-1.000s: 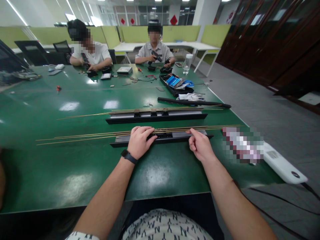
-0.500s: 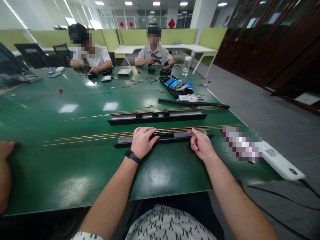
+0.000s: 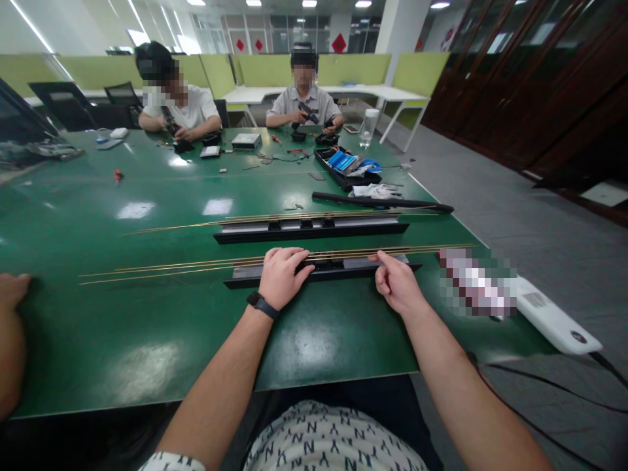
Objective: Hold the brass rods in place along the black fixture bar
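Note:
My left hand (image 3: 283, 275) lies over several thin brass rods (image 3: 171, 266), its fingers bent across them and its thumb on the near side. The rods run lengthwise along a long black-and-silver bar (image 3: 272, 279) and stick out well past both ends. To the right, my right hand (image 3: 398, 282) has its index finger reaching onto the same rods, with the other fingers curled in. Its grip underneath is partly hidden. Behind lies a second similar bar (image 3: 314, 234) with more brass rods (image 3: 171, 229) along its top.
A black tube (image 3: 383, 201), white gloves (image 3: 375, 191) and a black tray (image 3: 338, 176) lie beyond. At right is a white power strip (image 3: 554, 314). Two people (image 3: 179, 108) work across the green table (image 3: 147, 366); another person's arm (image 3: 12, 340) rests at left.
My hands stay in the same place on the rods. Only the camera view has shifted slightly.

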Demonstrator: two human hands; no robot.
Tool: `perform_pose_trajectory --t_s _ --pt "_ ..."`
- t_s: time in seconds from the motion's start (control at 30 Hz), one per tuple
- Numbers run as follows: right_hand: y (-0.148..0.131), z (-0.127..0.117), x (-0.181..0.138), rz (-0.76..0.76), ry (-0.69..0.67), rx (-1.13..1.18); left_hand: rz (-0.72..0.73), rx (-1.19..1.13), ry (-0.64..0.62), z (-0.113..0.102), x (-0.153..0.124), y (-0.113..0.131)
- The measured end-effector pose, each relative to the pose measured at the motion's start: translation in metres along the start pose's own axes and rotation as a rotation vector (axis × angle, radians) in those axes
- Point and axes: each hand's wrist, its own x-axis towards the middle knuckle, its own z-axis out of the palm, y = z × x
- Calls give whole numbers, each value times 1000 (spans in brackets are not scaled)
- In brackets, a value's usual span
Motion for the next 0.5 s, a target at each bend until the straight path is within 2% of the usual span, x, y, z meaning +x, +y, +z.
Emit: perform_pose_trajectory --t_s 0.27,0.5 --pt "0 1 1 -6 5 -26 -4 -5 -3 1 1 -1" --pt "0 -4 2 -8 -44 -15 -12 -9 -8 1 2 0"
